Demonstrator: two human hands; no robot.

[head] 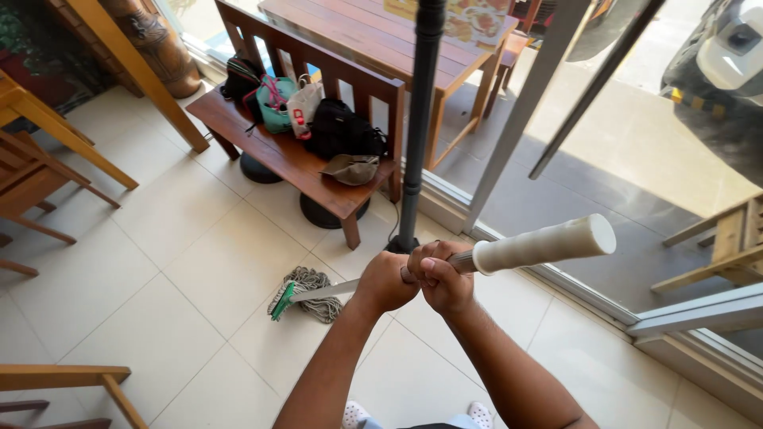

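Observation:
Both my hands grip a mop handle whose white padded end points up to the right. My left hand is wrapped around the metal shaft, lower down. Just above it on the same shaft sits my right hand, next to the white grip. The shaft runs down-left to a grey string mop head with a green clamp, which rests on the pale tiled floor near the foot of a black pole.
A wooden bench behind the mop carries several bags and a cap. A wooden table stands beyond it. Wooden chairs line the left, another sits at bottom left. A sliding-door track and glass run on the right.

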